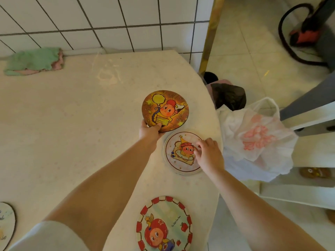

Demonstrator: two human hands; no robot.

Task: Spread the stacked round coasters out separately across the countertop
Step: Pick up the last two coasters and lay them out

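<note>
My left hand (149,132) grips the near edge of a brown-and-yellow cartoon coaster (165,110), held a little above the cream countertop (72,124). Just right of it lies a pale coaster with a star-hat figure (178,153), near the counter's right edge. My right hand (208,153) rests on that coaster's right side, fingertips pressing on its face. A red-bordered coaster (164,225) lies flat at the near edge. Another coaster (6,223) shows partly at the bottom left corner.
A green and pink cloth (34,60) lies at the back left against the tiled wall (108,20). Beyond the counter's curved right edge hang a white plastic bag (253,140) and a dark bag (228,96), above the tiled floor.
</note>
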